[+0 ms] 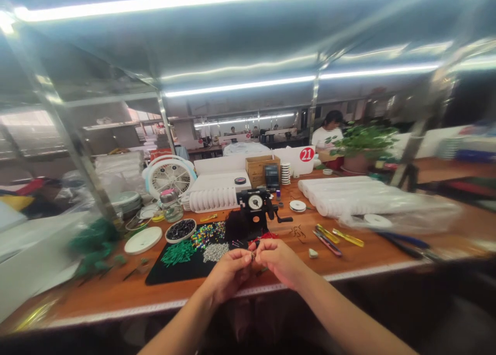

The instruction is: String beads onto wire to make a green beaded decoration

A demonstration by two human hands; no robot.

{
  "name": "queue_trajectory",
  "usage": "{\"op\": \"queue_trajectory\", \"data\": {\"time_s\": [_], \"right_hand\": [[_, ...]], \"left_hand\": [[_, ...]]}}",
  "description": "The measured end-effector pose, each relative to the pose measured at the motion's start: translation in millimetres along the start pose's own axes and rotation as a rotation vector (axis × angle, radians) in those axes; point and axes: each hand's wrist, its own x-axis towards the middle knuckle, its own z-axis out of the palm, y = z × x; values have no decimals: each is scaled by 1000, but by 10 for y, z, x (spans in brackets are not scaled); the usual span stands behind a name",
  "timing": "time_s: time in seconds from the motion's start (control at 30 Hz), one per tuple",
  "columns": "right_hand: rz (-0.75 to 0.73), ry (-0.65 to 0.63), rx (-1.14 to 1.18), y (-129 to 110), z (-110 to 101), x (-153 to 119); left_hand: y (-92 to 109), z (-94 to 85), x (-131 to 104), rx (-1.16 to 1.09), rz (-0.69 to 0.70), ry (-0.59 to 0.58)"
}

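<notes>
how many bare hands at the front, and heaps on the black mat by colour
Bare left hand and bare right hand: 2
Green heap of thin stick-like pieces: 1
Silver-grey heap of small pieces: 1
Multicoloured heap of small bead-like pieces: 1
Total: 5

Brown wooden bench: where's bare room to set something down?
Bare wood shows on the brown wooden bench between the slim pink-and-grey tool and the front edge, and between the black rectangular mat and the front edge at left. Crowded: the mat, with green tubes and silvery beads, and around the left hand and right hand.
</notes>
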Motion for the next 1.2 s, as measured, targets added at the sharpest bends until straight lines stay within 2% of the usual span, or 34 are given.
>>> {"op": "queue_trajectory", "data": {"time_s": [0.37,0.8,0.97,1.2], "right_hand": [[-2,-11,-11,4,-7,12],[95,-103,-103,-99,-63,57],[122,-169,-261,-140,-129,98],[84,-204,-670,-298,-235,46]], "left_hand": [[7,8,-7,-2,0,9],[29,51,-8,83,-11,-14],[43,67,-16,127,-30,-17],[40,87,-22,200,-30,3]]}}
